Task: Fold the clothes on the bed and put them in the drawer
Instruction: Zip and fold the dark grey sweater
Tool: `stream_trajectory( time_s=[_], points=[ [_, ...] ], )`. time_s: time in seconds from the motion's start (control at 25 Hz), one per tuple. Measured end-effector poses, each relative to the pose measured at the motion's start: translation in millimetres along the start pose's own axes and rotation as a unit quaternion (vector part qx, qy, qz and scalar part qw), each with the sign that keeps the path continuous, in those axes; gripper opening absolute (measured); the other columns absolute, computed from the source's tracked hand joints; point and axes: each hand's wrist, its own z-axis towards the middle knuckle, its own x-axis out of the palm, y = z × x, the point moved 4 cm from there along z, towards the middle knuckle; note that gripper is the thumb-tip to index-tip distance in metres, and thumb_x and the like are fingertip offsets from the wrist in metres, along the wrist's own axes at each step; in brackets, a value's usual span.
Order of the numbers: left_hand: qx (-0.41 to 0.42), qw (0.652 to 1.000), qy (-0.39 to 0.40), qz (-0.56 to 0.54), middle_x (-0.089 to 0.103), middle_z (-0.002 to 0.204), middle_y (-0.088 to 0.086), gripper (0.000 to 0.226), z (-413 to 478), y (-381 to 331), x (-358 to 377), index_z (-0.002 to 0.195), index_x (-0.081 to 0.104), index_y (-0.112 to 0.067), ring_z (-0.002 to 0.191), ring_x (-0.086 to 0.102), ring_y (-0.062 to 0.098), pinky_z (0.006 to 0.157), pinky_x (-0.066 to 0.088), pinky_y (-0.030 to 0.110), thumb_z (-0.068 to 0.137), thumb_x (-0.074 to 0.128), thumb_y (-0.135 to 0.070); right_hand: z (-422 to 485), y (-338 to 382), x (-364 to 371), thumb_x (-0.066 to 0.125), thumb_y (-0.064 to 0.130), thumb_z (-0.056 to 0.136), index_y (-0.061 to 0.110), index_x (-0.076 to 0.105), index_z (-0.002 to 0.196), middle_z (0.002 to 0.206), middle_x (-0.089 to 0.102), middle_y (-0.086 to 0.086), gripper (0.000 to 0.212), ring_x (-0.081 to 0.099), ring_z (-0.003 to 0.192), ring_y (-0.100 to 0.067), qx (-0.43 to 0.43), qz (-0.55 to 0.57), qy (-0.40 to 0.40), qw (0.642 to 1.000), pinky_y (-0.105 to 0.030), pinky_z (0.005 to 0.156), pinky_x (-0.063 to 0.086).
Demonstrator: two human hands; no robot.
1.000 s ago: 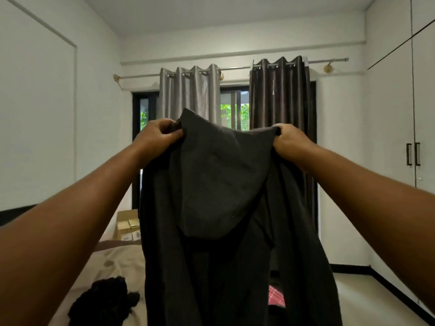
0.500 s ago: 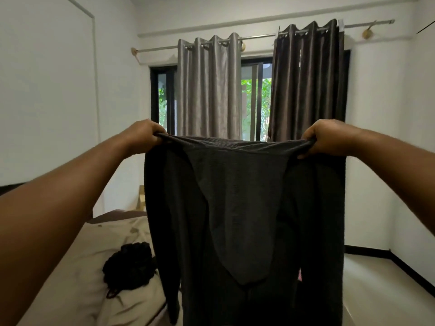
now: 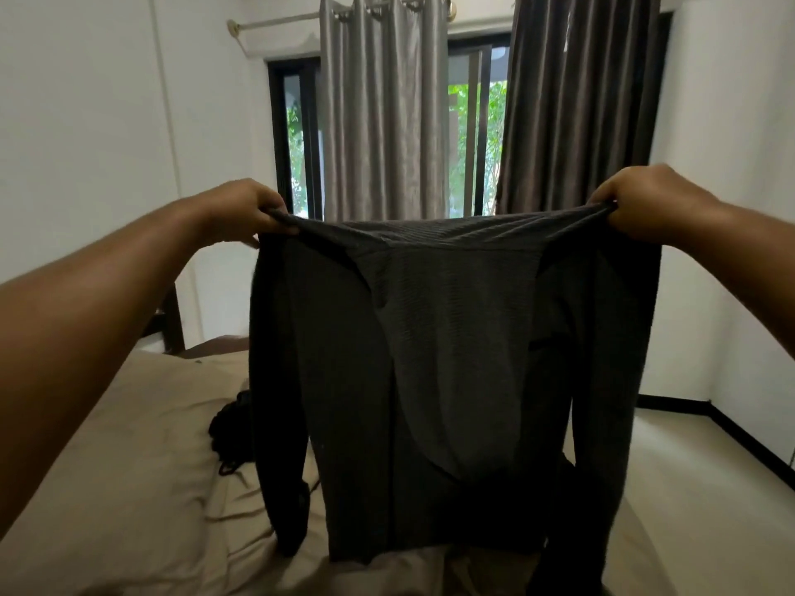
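Now, one dark grey hooded top [image 3: 451, 359] — hangs stretched above the bed [image 3: 129, 466], lower edge down at the sheet. Pinched at each shoulder in curled fingers: left hand [image 3: 241, 212], right hand [image 3: 641, 204] — two, both tight on cloth. Beside it, one black crumpled garment [image 3: 230, 428]. Behind, two curtains [image 3: 383, 105].

A grey curtain [image 3: 378, 105] and a darker curtain [image 3: 576, 101] are hung from a rod [image 3: 275, 21] across a window [image 3: 458, 135].
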Motion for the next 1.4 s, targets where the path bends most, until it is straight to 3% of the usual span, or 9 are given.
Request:
stream_trajectory(
  time_s=[0.2,0.32,0.4,0.48,0.64,0.76,0.96,1.2,1.4],
  points=[
    [-0.018,0.972,0.023,-0.234,0.058,0.096,0.007,0.008,-16.6,6.4,22.5,0.103,0.053,-0.02,0.084,0.058,0.019,0.068,0.051,0.032,0.104,0.053,-0.028,-5.8,-23.4,21.2,0.056,0.011,0.092,0.022,0.071,0.094,0.091,0.063,-0.014,0.018,0.061,0.084,-0.038,0.108,-0.075,0.021,0.991,-0.045,0.081,0.056],
    [-0.008,0.96,0.042,-0.277,0.067,0.102,0.01,0.02,-23.1,5.5,30.3,0.105,0.066,-0.019,0.094,0.066,0.028,0.075,0.054,0.034,0.092,0.066,-0.034,-12.6,-28.5,37.1,0.053,-0.001,0.096,0.003,0.067,0.101,0.085,0.061,-0.015,0.015,0.058,0.071,-0.031,0.153,0.08,0.08,0.982,-0.031,0.06,0.051],
    [0.009,0.968,0.097,-0.23,0.074,0.105,0.008,0.042,-27.6,0.8,34.5,0.107,0.074,-0.023,0.099,0.071,0.027,0.084,0.056,0.038,0.07,0.076,-0.044,-27.1,-22.5,46.1,0.054,-0.002,0.1,0.006,0.065,0.109,0.093,0.064,-0.013,0.017,0.065,0.076,-0.026,0.207,0.312,0.117,0.92,-0.027,0.05,0.056],
    [0.01,0.977,0.183,-0.113,0.075,0.105,0.001,0.048,-33.0,-3.6,46.5,0.111,0.074,-0.029,0.1,0.071,0.023,0.088,0.057,0.038,0.065,0.079,-0.042,-29.5,-19.9,53.7,0.055,0.002,0.102,0.011,0.066,0.119,0.107,0.067,-0.016,0.023,0.07,0.091,-0.031,0.195,0.428,0.084,0.879,-0.032,0.064,0.064],
    [-0.028,0.915,0.397,-0.063,0.071,0.12,0.003,0.05,-58.4,-6.1,90.7,0.128,0.066,-0.025,0.112,0.069,0.025,0.1,0.055,0.043,0.086,0.07,-0.052,-29.5,-12.6,65.2,0.055,0.005,0.102,0.016,0.068,0.123,0.112,0.07,-0.013,0.027,0.068,0.1,-0.029,0.12,0.432,-0.018,0.894,-0.041,0.093,0.057],
    [-0.049,0.921,0.372,-0.104,0.065,0.128,-0.002,0.057,-73.6,-11.0,123.1,0.135,0.061,-0.033,0.114,0.064,0.019,0.095,0.051,0.031,0.093,0.042,-0.068,-35.9,-8.1,69.7,0.056,0.005,0.1,0.02,0.072,0.114,0.106,0.072,-0.01,0.026,0.069,0.099,-0.028,0.106,0.443,-0.047,0.889,-0.04,0.093,0.058],
    [0.008,0.892,0.445,-0.074,0.073,0.108,-0.004,0.028,-93.6,-11.7,165.1,0.112,0.072,-0.025,0.104,0.068,0.015,0.096,0.053,0.031,0.094,0.061,-0.043,-45.7,-7.9,66.4,0.055,0.007,0.1,0.019,0.071,0.12,0.111,0.071,-0.009,0.029,0.066,0.104,-0.028,0.116,0.43,-0.082,0.892,-0.041,0.096,0.056],
    [0.025,0.974,0.163,-0.157,0.071,0.085,-0.001,0.035,-80.9,3.2,129.6,0.095,0.07,-0.015,0.084,0.069,0.013,0.081,0.056,0.033,0.102,0.048,-0.041,-55.0,-27.7,55.8,0.054,0.017,0.101,0.014,0.069,0.117,0.111,0.067,-0.014,0.022,0.061,0.103,-0.034,0.093,0.264,-0.054,0.959,-0.044,0.092,0.052],
    [-0.003,0.954,-0.094,-0.286,0.063,0.099,0.012,0.028,-65.8,8.0,85.6,0.103,0.062,-0.018,0.093,0.06,0.028,0.082,0.053,0.038,0.107,0.043,-0.038,-61.6,-18.7,50.7,0.053,0.035,0.099,0.015,0.074,0.096,0.096,0.07,-0.012,0.03,0.062,0.093,-0.033,0.054,0.171,-0.015,0.984,-0.045,0.086,0.053]
  ],
)
